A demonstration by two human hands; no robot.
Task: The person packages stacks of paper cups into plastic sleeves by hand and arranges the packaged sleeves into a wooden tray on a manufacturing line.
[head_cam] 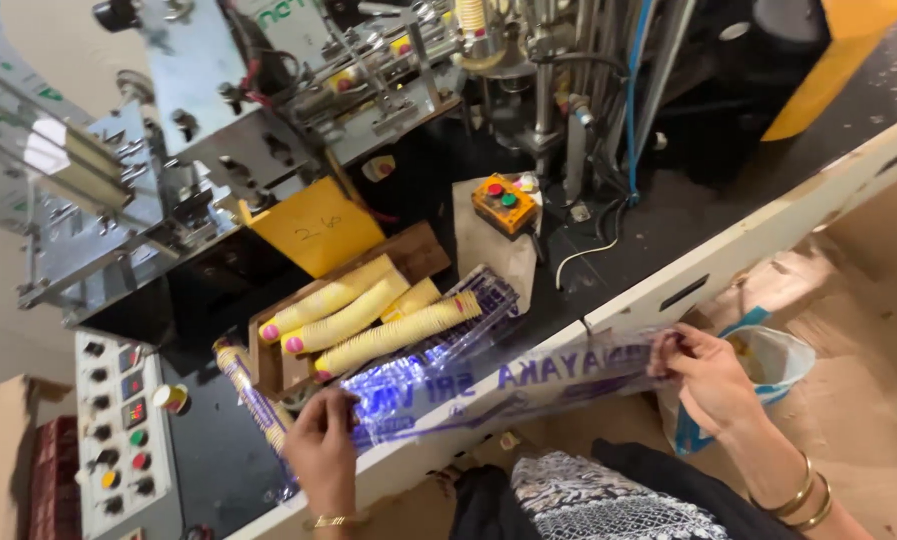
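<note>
Risk first: clear plastic sleeve (509, 385) is stretched slack over the counter (759, 240) edge, so it could sag, twist or slip from a pinch. Long axis runs left-right, mouth toward my right hand (709, 375). Both grips clenched on it, left hand (321, 440) beside the stacked paper cups (369, 318).

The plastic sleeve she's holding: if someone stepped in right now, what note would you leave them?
Left hand pinches one end of the clear printed sleeve; right hand pinches the other end, so it is stretched flat over the bench edge. The sleeve looks empty. Three yellow cup stacks lie in the wooden tray, unbagged. One filled sleeve lies beside the tray. Left: the stacks are not yet in the held sleeve.
</note>
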